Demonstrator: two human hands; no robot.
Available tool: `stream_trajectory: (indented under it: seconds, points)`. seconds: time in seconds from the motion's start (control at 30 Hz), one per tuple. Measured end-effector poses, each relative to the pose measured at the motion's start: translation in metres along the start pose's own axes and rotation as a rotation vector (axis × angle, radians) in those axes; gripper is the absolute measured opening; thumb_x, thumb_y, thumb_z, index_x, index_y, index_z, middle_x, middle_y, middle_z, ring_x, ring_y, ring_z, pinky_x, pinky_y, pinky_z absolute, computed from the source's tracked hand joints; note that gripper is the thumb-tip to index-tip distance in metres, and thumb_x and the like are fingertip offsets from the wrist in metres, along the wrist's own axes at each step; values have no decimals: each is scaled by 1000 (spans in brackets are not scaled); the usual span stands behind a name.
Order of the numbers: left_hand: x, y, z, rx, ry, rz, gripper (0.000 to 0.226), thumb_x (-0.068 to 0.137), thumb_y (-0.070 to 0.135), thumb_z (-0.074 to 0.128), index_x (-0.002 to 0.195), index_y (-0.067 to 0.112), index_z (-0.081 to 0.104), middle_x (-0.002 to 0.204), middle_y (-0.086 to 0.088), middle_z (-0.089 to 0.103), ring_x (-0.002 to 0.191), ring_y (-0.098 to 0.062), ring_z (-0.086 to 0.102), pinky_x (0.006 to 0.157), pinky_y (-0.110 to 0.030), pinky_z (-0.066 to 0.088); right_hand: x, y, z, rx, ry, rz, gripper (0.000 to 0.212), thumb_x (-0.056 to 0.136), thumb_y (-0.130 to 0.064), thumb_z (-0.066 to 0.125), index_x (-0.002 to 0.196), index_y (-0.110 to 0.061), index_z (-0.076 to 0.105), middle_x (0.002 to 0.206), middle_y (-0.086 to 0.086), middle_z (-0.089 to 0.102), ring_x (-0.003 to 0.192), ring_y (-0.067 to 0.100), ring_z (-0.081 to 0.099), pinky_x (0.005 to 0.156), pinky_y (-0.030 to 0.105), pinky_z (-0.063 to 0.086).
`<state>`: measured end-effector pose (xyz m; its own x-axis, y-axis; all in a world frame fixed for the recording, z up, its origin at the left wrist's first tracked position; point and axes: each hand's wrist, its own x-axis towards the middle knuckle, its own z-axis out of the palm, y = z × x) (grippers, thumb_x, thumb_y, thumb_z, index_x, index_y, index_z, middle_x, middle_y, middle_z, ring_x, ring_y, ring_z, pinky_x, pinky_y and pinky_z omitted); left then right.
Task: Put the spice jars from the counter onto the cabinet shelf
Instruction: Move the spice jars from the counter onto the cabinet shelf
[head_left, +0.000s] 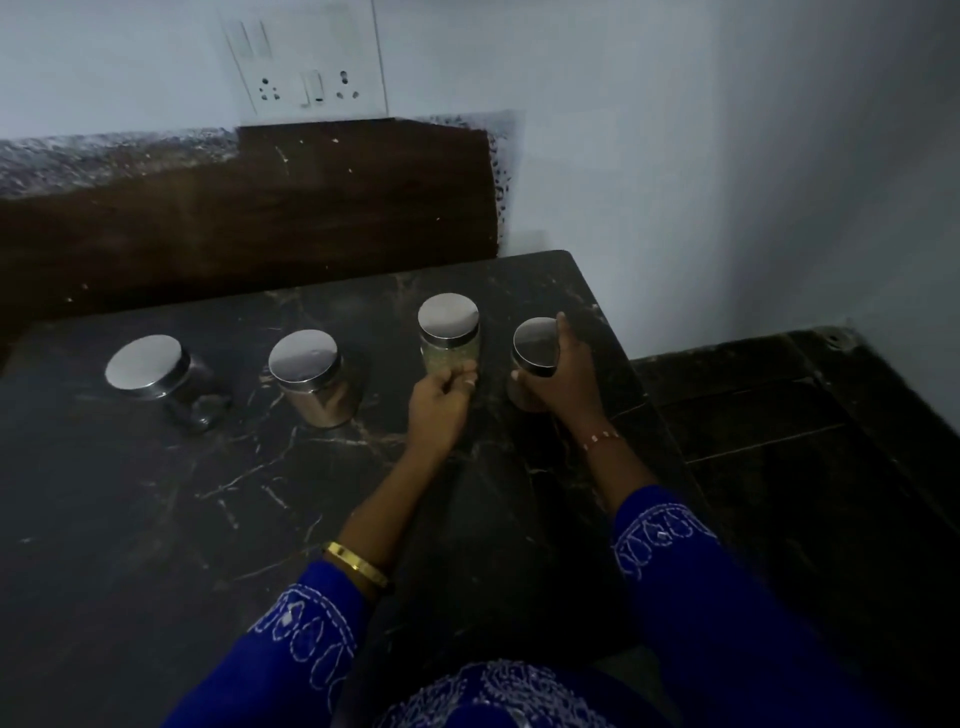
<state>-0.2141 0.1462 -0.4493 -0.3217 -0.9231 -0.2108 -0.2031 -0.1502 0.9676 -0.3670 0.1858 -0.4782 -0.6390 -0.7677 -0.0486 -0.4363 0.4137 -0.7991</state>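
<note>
From the head view, four steel-lidded spice jars stand in a row on the dark marble table (156, 519), below the wall socket plate (306, 57). The right grip (566, 379) curls round the jar farthest right of the plate (535, 343), thumb up beside its lid. The left grip (441, 400) pinches the base of the pale-filled jar (449, 332) just left of that one. Two more jars (311, 374) (156, 374) stand untouched farther left.
</note>
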Motion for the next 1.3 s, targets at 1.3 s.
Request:
stream_trajectory:
  seconds: [1.3]
  points:
    - [-65,41,-48,-135,115,278,36,93,17,48,129,14,49,128,-7,54,109,-14,56,95,-35,50,-81,-93,-2,1103,-316,68,45,94,-25,46,135,-6,43,129,19,56,116,30,56,94,43,49]
